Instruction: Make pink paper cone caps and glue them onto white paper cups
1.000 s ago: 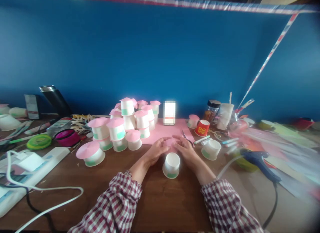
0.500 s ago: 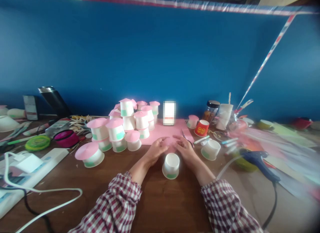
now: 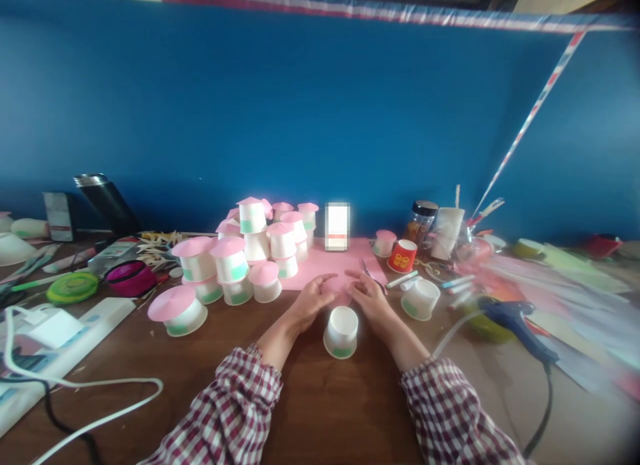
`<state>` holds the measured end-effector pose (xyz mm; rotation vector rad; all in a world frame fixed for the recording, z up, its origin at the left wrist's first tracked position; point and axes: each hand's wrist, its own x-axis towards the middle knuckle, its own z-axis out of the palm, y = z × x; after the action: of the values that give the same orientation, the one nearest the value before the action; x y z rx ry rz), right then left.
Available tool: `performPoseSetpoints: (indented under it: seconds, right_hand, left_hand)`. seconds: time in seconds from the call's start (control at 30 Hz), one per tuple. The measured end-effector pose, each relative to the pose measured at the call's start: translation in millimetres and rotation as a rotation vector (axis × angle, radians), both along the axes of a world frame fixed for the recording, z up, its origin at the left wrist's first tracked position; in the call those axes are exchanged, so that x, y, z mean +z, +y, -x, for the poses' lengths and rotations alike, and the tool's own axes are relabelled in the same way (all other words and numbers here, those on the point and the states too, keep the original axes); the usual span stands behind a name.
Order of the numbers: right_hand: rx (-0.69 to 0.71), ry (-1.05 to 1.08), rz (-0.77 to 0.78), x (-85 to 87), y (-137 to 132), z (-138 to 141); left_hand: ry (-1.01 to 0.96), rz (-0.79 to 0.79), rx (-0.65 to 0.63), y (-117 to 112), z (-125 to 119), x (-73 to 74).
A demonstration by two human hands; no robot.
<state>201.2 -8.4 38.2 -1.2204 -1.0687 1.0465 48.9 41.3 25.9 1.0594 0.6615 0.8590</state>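
Note:
My left hand (image 3: 311, 298) and my right hand (image 3: 369, 296) meet just behind an upturned white paper cup (image 3: 342, 331) on the brown table. Both pinch a small pink paper piece (image 3: 341, 287) between their fingertips. The piece lies over the front edge of a pink paper sheet (image 3: 330, 262). Checked red-and-white sleeves cover both forearms. To the left stands a pile of white cups with pink paper tops (image 3: 250, 252).
A blue glue gun (image 3: 510, 318) with its cord lies at the right, near a white cup (image 3: 421, 298), a red cup (image 3: 403, 256), pens and a jar (image 3: 423, 221). A white power strip (image 3: 55, 335), cables, a magenta bowl (image 3: 131, 277) and a green reel (image 3: 72, 286) fill the left.
Almost nothing: the hands stay together on the pink piece, with a slight shift of the view.

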Motion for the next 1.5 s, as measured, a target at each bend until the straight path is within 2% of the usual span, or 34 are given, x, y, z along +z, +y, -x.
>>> performPoseSetpoints:
  seconds: [0.27, 0.67, 1.07, 1.5]
  right_hand:
    - [0.114, -0.010, 0.059, -3.4, 2.6, -0.5]
    - [0.081, 0.003, 0.041, -2.9, 2.2, -0.8]
    - [0.077, -0.006, 0.029, -4.5, 3.4, -1.9]
    - [0.011, 0.035, 0.015, -3.9, 3.1, -3.2]
  left_hand:
    - [-0.009, 0.001, 0.028, 1.6, 1.8, -1.4]
    - [-0.045, 0.007, 0.039, 4.4, 2.9, -7.1]
    - [-0.083, 0.050, 0.051, 5.6, 0.5, -6.8]
    - [-0.096, 0.085, 0.080, 4.2, 2.1, -2.4]
